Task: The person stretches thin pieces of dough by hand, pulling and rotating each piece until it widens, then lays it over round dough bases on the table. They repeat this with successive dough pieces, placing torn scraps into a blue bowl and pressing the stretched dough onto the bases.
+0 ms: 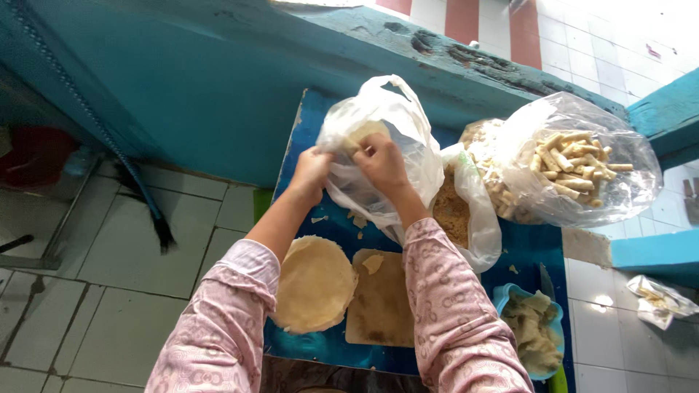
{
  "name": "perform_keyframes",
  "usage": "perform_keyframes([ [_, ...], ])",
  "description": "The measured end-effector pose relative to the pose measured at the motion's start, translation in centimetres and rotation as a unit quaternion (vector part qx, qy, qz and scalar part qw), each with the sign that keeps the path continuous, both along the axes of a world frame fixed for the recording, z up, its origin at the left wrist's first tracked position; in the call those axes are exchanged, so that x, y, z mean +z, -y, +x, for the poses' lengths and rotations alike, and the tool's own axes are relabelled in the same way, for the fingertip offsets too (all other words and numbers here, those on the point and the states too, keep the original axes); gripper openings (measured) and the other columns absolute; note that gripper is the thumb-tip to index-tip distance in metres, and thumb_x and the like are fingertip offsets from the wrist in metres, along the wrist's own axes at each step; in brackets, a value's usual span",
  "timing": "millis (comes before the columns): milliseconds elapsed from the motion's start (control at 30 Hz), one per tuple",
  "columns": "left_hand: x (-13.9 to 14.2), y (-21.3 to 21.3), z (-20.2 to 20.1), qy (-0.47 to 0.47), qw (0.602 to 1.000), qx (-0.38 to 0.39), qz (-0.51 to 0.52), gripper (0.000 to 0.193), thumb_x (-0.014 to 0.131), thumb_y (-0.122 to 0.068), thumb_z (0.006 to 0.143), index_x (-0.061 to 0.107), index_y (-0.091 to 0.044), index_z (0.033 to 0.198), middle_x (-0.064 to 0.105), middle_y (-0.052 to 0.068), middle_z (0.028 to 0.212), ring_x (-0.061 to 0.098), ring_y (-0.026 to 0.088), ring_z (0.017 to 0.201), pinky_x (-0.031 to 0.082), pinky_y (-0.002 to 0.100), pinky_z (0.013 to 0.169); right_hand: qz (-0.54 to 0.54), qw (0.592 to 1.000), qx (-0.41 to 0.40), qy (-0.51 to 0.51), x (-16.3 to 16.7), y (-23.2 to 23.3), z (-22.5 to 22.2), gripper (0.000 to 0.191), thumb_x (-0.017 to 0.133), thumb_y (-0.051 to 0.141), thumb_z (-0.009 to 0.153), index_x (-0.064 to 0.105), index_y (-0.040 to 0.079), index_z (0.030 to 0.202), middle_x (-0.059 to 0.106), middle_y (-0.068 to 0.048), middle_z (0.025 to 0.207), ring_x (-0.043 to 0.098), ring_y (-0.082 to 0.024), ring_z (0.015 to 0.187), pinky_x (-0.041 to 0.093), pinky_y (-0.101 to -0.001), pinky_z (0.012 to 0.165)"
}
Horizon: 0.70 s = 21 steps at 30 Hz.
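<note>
White plastic bag (389,156) stands near the middle of the blue table (306,124), held up by both hands. The left hand (312,173) pinches the bag's left side with closed fingers. The right hand (380,161) has its fingers closed on the bag's mouth, touching a pale flat piece (364,132) inside. Just below, a round stack of thin wrappers (314,284) lies beside a wooden board (380,298) at the near edge. A clear bag of rolled sticks (575,169) sits at the far right corner, and a blue bowl of scraps (531,327) sits at the near right.
</note>
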<state>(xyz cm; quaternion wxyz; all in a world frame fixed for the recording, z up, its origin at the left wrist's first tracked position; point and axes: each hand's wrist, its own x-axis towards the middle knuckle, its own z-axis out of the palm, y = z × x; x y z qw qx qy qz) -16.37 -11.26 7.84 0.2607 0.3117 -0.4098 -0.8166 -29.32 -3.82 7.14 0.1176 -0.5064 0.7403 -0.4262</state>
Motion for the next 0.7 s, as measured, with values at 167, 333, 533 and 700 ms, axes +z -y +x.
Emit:
perform_keyframes([
  [167, 0.3, 0.7, -0.4, -0.054, 0.983, -0.025, 0.171, 0.036, 0.056, -0.018, 0.093, 0.064, 0.001, 0.123, 0.072, 0.015, 0.112, 0.071, 0.027, 0.097, 0.059, 0.038, 0.084, -0.057, 0.985, 0.016, 0.164, 0.1, -0.3, -0.4, 0.020, 0.063, 0.015, 0.092, 0.066, 0.001, 0.106, 0.069, -0.003, 0.094, 0.068, -0.012, 0.084, 0.055, -0.0278, 0.070],
  [333, -0.2, 0.9, -0.6, 0.013, 0.995, -0.017, 0.102, 0.034, 0.057, -0.015, 0.091, 0.066, 0.000, 0.120, 0.068, 0.015, 0.105, 0.067, 0.028, 0.088, 0.056, 0.042, 0.077, -0.038, 0.987, 0.012, 0.158, 0.1, -0.3, -0.6, 0.030, 0.077, 0.017, 0.092, 0.070, 0.000, 0.116, 0.072, -0.007, 0.099, 0.066, -0.014, 0.087, 0.055, -0.0304, 0.076],
  [533, 0.1, 1.7, 0.1, 0.213, 0.918, 0.086, -0.323, 0.031, 0.068, -0.027, 0.088, 0.074, 0.001, 0.101, 0.074, 0.023, 0.098, 0.072, 0.040, 0.092, 0.055, 0.045, 0.078, -0.036, 0.998, 0.043, 0.008, 1.1, -1.4, -3.7, 0.030, 0.068, 0.008, 0.096, 0.070, 0.003, 0.126, 0.076, -0.017, 0.110, 0.074, -0.025, 0.089, 0.057, -0.0373, 0.075],
  [700, -0.7, 3.2, -1.4, 0.362, 0.850, 0.141, -0.355, 0.033, 0.058, -0.028, 0.090, 0.075, -0.002, 0.101, 0.070, 0.030, 0.100, 0.066, 0.048, 0.096, 0.052, 0.053, 0.086, 0.199, 0.936, 0.161, -0.240, 3.9, -3.1, -6.1, 0.023, 0.071, 0.014, 0.100, 0.074, 0.007, 0.121, 0.077, -0.016, 0.110, 0.074, -0.026, 0.092, 0.057, -0.0357, 0.084],
])
